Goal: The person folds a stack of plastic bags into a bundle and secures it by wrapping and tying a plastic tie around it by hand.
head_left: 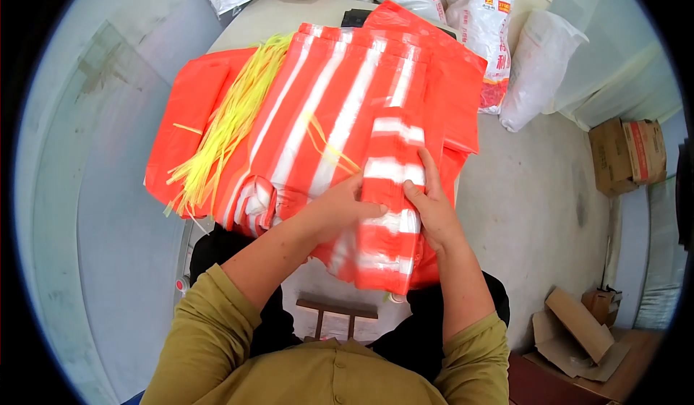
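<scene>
A folded red-and-white striped plastic bundle (391, 210) lies at the near right of the table. My left hand (343, 206) holds its left edge, with the thumb on top and a yellow strip at the fingers. My right hand (434, 206) grips its right edge, thumb on top and fingers along the side. Wider striped sheeting (318, 101) is spread beneath and beyond my hands. Many thin yellow strips (235, 119) lie in a loose bunch to the left, over plain red sheeting (177, 126).
White sacks (484, 43) stand behind the table, one leaning at the right (538, 69). Cardboard boxes (614, 155) sit by the right wall. Opened cardboard (578, 333) is at the lower right. A wooden stool (337, 308) shows between my legs.
</scene>
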Demonstrator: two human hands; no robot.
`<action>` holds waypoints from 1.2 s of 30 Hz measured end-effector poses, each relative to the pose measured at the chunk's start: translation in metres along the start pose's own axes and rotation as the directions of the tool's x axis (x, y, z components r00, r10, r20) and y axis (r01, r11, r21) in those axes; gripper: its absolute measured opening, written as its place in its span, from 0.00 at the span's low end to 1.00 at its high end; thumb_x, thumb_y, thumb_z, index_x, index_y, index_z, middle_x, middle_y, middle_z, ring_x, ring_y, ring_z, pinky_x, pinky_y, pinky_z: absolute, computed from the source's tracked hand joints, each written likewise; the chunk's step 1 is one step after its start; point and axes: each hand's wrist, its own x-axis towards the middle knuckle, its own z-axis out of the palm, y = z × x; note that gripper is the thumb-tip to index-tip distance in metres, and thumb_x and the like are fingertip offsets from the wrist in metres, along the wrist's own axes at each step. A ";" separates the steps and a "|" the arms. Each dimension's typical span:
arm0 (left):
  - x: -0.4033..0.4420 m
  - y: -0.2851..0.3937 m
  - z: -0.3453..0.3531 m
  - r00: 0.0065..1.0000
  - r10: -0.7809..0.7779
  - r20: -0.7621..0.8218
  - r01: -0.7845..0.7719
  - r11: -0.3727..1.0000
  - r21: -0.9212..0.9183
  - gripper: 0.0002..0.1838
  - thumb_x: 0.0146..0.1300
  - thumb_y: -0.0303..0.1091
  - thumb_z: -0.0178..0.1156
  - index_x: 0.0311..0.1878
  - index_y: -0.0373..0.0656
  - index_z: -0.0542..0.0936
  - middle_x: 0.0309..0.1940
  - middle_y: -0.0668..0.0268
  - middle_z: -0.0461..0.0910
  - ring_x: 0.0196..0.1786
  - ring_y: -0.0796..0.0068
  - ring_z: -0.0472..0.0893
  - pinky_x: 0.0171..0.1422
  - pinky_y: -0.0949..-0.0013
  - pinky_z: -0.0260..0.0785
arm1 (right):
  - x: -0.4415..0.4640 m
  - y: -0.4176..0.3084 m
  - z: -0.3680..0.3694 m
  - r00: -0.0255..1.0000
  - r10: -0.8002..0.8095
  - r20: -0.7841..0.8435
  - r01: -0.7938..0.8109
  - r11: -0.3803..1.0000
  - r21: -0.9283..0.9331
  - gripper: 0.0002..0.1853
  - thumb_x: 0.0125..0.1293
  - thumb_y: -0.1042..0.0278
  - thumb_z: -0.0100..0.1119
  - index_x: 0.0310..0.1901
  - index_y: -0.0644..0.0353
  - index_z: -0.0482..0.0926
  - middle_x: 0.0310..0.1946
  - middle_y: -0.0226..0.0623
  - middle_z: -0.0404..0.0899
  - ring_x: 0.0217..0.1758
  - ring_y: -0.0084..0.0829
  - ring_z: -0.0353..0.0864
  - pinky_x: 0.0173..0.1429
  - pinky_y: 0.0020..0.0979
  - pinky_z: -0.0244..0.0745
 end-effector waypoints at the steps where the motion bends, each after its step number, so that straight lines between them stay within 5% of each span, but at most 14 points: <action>1: 0.000 0.000 0.001 1.000 0.003 0.000 -0.003 1.000 -0.002 0.35 0.66 0.23 0.70 0.76 0.36 0.69 0.65 0.58 0.81 0.62 0.68 0.85 0.66 0.62 0.80 | 0.000 0.000 0.000 1.000 0.019 -0.006 -0.019 1.000 0.018 0.42 0.79 0.64 0.60 0.87 0.57 0.50 0.88 0.44 0.49 0.90 0.40 0.48 0.88 0.40 0.51; 16: 0.001 -0.012 0.002 0.998 0.057 -0.031 -0.060 0.994 -0.094 0.27 0.68 0.24 0.69 0.69 0.35 0.77 0.60 0.60 0.85 0.60 0.70 0.86 0.68 0.63 0.78 | -0.003 0.002 -0.004 0.996 0.077 -0.051 -0.065 0.978 0.200 0.37 0.83 0.61 0.55 0.87 0.50 0.52 0.87 0.46 0.50 0.89 0.43 0.51 0.87 0.40 0.53; 22: 0.002 -0.016 0.002 0.988 0.130 -0.079 -0.127 0.991 0.049 0.28 0.67 0.23 0.70 0.70 0.34 0.76 0.60 0.60 0.85 0.60 0.73 0.85 0.68 0.64 0.78 | -0.007 -0.002 -0.021 1.000 0.018 0.003 -0.016 0.973 -0.231 0.36 0.82 0.60 0.55 0.86 0.52 0.54 0.83 0.51 0.61 0.85 0.48 0.61 0.84 0.42 0.60; 25: 0.000 -0.015 0.006 0.982 0.161 -0.100 -0.152 0.984 0.098 0.31 0.67 0.22 0.69 0.73 0.34 0.74 0.61 0.61 0.85 0.61 0.74 0.85 0.68 0.65 0.78 | -0.012 -0.006 -0.029 0.998 -0.035 0.051 0.052 0.910 -0.411 0.37 0.78 0.63 0.59 0.85 0.53 0.57 0.73 0.52 0.74 0.77 0.48 0.74 0.76 0.41 0.71; 28: 0.000 -0.015 0.008 0.970 0.209 -0.122 -0.190 0.970 0.148 0.35 0.67 0.21 0.68 0.77 0.33 0.69 0.63 0.60 0.83 0.61 0.74 0.84 0.68 0.66 0.77 | -0.019 -0.028 -0.034 0.998 0.017 0.060 0.024 0.776 -0.631 0.32 0.74 0.65 0.63 0.77 0.58 0.69 0.58 0.53 0.84 0.64 0.48 0.84 0.66 0.42 0.78; 31: 0.001 -0.019 0.006 0.951 0.280 -0.134 -0.244 0.941 0.233 0.39 0.67 0.21 0.68 0.80 0.33 0.64 0.65 0.60 0.82 0.61 0.75 0.83 0.68 0.66 0.77 | -0.021 -0.026 -0.045 0.979 -0.203 0.016 0.138 0.603 -0.785 0.19 0.72 0.66 0.64 0.61 0.63 0.83 0.46 0.50 0.86 0.52 0.50 0.87 0.57 0.45 0.80; 34: 0.005 -0.026 0.001 0.938 0.318 -0.141 -0.256 0.906 0.337 0.43 0.67 0.20 0.67 0.83 0.33 0.60 0.66 0.59 0.81 0.61 0.75 0.83 0.67 0.67 0.77 | -0.021 -0.038 -0.053 0.989 -0.146 -0.011 0.038 0.325 -0.945 0.10 0.72 0.70 0.65 0.46 0.69 0.85 0.44 0.45 0.84 0.47 0.44 0.85 0.52 0.42 0.78; 36: 0.006 -0.032 -0.001 0.925 0.348 -0.151 -0.281 0.896 0.345 0.44 0.67 0.19 0.67 0.84 0.34 0.59 0.66 0.59 0.80 0.62 0.75 0.83 0.66 0.68 0.78 | -0.026 -0.050 -0.053 0.993 -0.078 -0.088 -0.054 0.366 -0.929 0.09 0.72 0.70 0.65 0.43 0.70 0.85 0.41 0.43 0.84 0.44 0.42 0.84 0.51 0.43 0.77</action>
